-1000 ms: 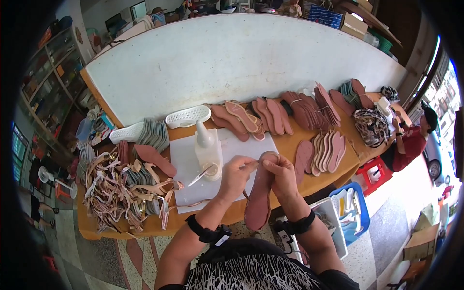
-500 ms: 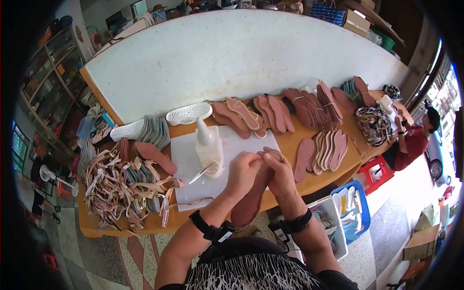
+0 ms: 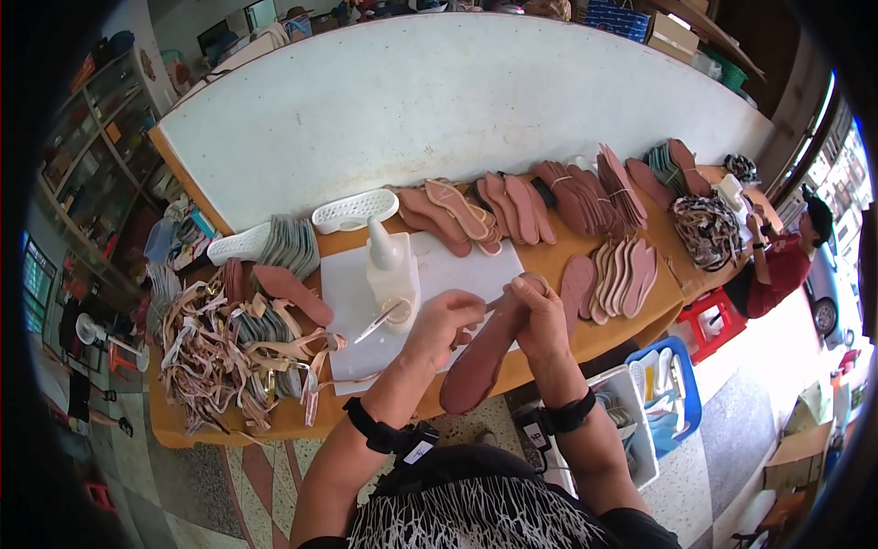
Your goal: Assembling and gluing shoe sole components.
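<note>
Both hands are on one pinkish-brown insole (image 3: 480, 352) held just above the near edge of the tabletop (image 3: 585, 334), right in front of the person. Its long axis runs diagonal: one rounded end points near-left and hangs off toward the floor, the other end points far-right, up between the hands. The right hand (image 3: 541, 316) has its fingers closed around that far end, thumb on top. The left hand (image 3: 442, 325) is curled with its fingers pinched at the insole's edge partway along, though I can't tell if it's gripping the insole or something tiny against it. Just left of the hands there's a white cutting mat (image 3: 366, 320) with a white glue bottle (image 3: 391, 274) standing upright and a small brush (image 3: 375, 325) lying next to it. Further left is a tangled heap of tan sandal straps (image 3: 229, 352). Rows of insole stacks (image 3: 549, 197) line the far side of the wooden tabletop, with a few more fanned out to the right (image 3: 617, 279). Behind it all leans a big white board (image 3: 439, 101). Floor is patterned tile, a blue crate (image 3: 681, 389) sits near right, and another person in a red top (image 3: 782, 265) sits at the far right end.
</note>
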Available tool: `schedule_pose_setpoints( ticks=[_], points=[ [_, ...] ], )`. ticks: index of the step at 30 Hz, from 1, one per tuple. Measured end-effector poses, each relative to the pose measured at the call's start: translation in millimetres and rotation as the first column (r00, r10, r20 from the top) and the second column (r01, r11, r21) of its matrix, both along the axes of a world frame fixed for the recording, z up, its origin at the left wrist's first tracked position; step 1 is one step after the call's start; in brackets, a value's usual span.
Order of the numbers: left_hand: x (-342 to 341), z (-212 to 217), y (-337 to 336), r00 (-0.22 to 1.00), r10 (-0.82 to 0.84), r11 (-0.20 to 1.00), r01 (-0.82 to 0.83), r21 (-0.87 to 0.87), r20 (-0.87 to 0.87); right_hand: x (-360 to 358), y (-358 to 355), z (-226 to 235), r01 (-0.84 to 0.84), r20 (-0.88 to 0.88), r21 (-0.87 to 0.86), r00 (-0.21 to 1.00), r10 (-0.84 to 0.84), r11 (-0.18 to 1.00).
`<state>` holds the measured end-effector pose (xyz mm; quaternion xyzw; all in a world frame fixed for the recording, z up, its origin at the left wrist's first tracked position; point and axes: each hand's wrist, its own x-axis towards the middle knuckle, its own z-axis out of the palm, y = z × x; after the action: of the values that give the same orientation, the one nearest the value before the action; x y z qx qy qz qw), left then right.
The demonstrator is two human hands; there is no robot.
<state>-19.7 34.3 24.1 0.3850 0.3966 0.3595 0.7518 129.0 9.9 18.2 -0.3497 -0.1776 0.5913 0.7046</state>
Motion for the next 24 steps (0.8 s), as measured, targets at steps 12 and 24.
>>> schedule_pose_setpoints(
  ticks=[12,24],
  points=[
    [4,3,-8,0.990,0.008,0.971,0.025,0.237,-0.139,2,-3,-3,0.053,-0.057,0.001,0.997,-0.053,0.999],
    [10,0,-8,0.864,0.193,0.652,0.241,0.719,-0.465,8,-1,-22,0.000,-0.093,0.010,0.996,0.001,1.000]
  ],
)
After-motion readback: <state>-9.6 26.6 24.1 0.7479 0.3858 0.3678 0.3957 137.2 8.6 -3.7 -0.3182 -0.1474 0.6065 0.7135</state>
